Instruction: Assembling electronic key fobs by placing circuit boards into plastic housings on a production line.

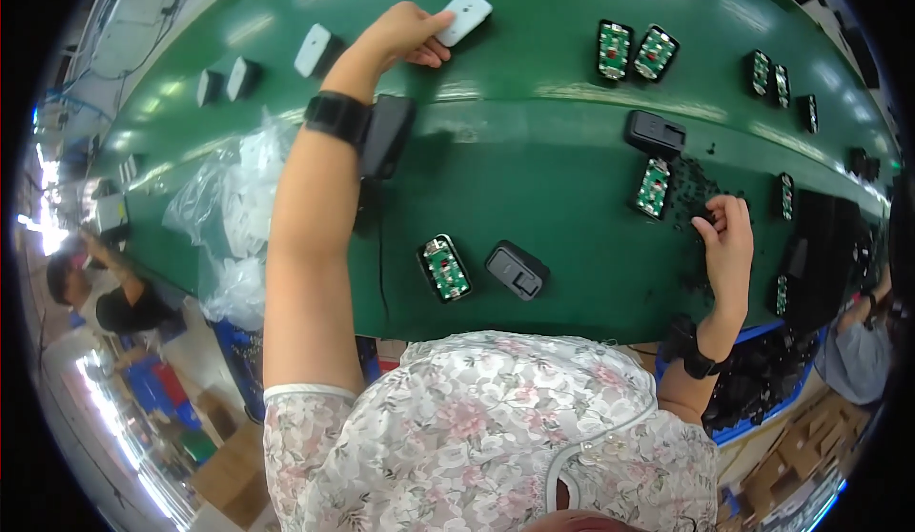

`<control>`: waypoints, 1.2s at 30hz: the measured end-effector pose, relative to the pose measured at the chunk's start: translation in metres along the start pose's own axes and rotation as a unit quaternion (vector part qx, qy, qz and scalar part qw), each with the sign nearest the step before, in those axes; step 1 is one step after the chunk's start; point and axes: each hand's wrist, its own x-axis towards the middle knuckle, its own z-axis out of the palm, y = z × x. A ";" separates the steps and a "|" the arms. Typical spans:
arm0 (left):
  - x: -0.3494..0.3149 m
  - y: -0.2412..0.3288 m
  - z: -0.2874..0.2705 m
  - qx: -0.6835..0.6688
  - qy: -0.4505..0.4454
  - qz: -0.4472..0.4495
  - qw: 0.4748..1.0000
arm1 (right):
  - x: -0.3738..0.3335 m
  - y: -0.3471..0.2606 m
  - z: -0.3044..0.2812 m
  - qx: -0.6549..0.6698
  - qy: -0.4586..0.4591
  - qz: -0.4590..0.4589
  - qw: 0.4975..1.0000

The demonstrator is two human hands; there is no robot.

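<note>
Head view, clock read from picture centre. Left hand (412,36), just before 12, is clamped on a white-faced case (467,15) at 12, near edge only. Can't tell if the table bears any weight. Risk: case tips or slips, cause being the edge grip at long reach. Left forearm (315,213) passes right beside the black stand (389,136) at 11; pulling back carelessly could knock it.

Right hand (729,232) at 3, thumb and fingertips close at the scatter of small black parts (694,194); can't tell if one's pinched. Risk: wrist sweep scatters them, since they lie loose. Open case with green board (653,189), between 2 and 3, sits just beside them: strays could drop in, board's face-up and uncovered.
</note>
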 end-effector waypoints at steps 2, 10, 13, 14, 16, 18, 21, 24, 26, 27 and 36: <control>-0.002 -0.004 -0.003 0.030 0.013 -0.005 0.999 | 0.001 0.002 0.006 0.059 0.017 -0.020 0.998; -0.075 -0.020 -0.067 0.121 0.230 0.108 0.960 | 0.006 0.014 0.010 0.034 0.049 -0.043 0.997; -0.183 -0.026 -0.082 0.175 0.272 0.144 0.935 | 0.005 0.027 0.005 0.056 0.071 0.027 0.996; -0.203 -0.040 -0.086 0.178 0.291 0.110 0.934 | 0.004 0.034 0.003 0.062 0.074 0.036 0.995; -0.241 -0.073 -0.094 0.205 0.328 0.024 0.922 | 0.002 0.051 0.001 0.118 0.083 0.063 0.987; -0.268 -0.105 -0.088 0.257 0.341 -0.044 0.903 | 0.004 0.062 -0.004 0.141 0.093 0.063 0.984; -0.283 -0.148 -0.059 0.340 0.336 -0.092 0.874 | 0.008 0.053 -0.007 0.127 0.110 0.033 0.985; -0.275 -0.172 -0.012 0.401 0.371 -0.024 0.837 | 0.012 0.056 -0.011 0.125 0.087 0.066 0.986; -0.267 -0.176 0.012 0.425 0.392 0.017 0.816 | 0.012 0.044 -0.007 0.148 0.091 0.047 0.984; -0.262 -0.176 0.020 0.441 0.401 0.003 0.803 | 0.012 0.038 -0.005 0.172 0.095 0.030 0.980; -0.248 -0.167 0.030 0.559 0.398 -0.016 0.728 | 0.016 -0.013 0.010 0.088 0.116 -0.093 0.985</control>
